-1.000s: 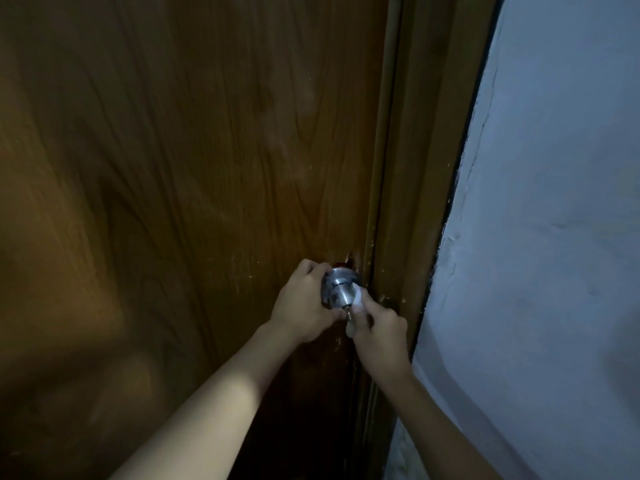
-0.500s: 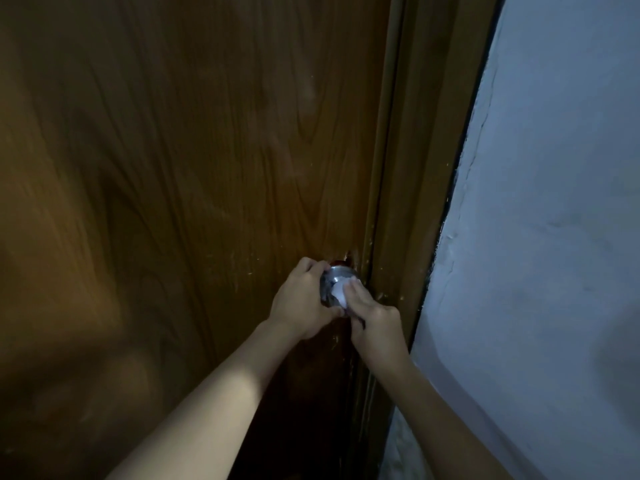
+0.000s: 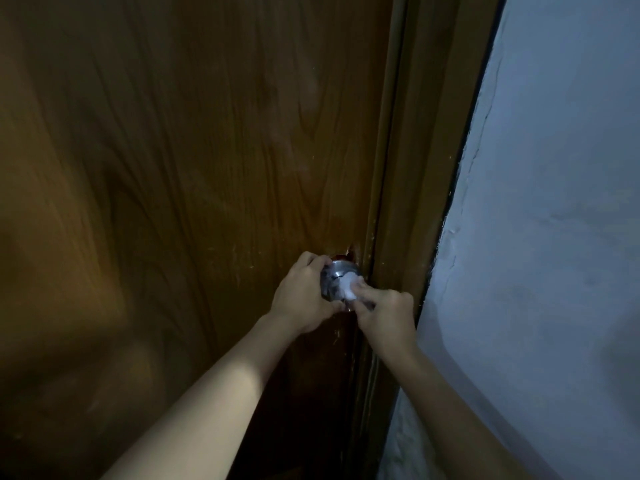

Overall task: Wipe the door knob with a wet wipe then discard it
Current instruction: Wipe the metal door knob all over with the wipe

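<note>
Fingers [image 3: 313,263] of the left hand [image 3: 301,296] curl round the left side of the door knob [image 3: 334,280], gripping it. Right-hand fingers [image 3: 363,289] lie pressed together, pinning a small white wet wipe [image 3: 348,288] flat against the knob's rounded face; the right hand [image 3: 386,315] comes in from below and to the right. From this head view the silver knob sits low on the brown wooden door [image 3: 207,168], close to its right edge beside the door frame [image 3: 415,168], and its axis sticks straight out from the door toward the camera. Dim light and glare blur the metal, so any marking on it probably could not be read. A pale wall [image 3: 554,202] fills the right side.
</note>
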